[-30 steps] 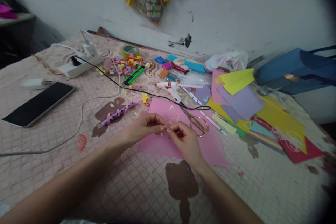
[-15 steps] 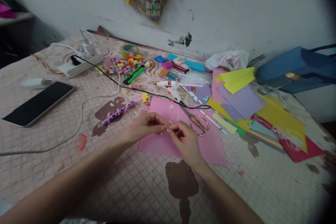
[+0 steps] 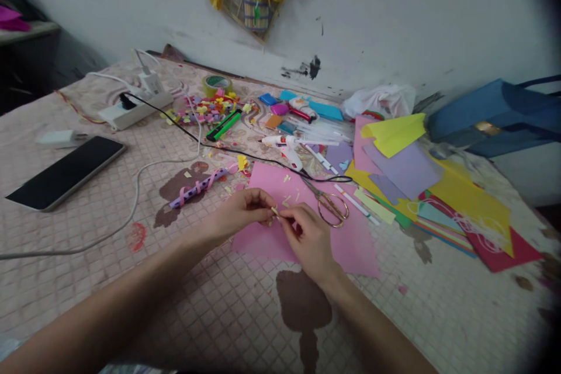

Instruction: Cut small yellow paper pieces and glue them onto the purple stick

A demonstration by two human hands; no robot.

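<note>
Above a pink paper sheet (image 3: 267, 245), my left hand (image 3: 249, 208) pinches a small pale yellow paper piece (image 3: 274, 211) between thumb and fingertips. My right hand (image 3: 309, 234) has its thumb and forefinger closed at the same piece's right end. The piece is too small to show its exact shape. Gold-handled scissors (image 3: 333, 210) lie on the pink sheet just beyond my right hand. Several pale yellow paper scraps (image 3: 287, 198) are scattered on the sheet. Left of it lies a purple paper roll (image 3: 197, 188) wound with a pink strip.
A white glue gun (image 3: 284, 146) with a black cord lies behind the sheet. Further back are a green cutter (image 3: 224, 125), small paper flowers (image 3: 210, 108) and tape (image 3: 216, 83). Coloured papers (image 3: 403, 169) pile up at right; a phone (image 3: 65, 172) and power strip (image 3: 135, 110) sit left.
My right fingertips have shifted slightly at the yellow piece, and more of it shows between the hands. My left hand has barely moved.
</note>
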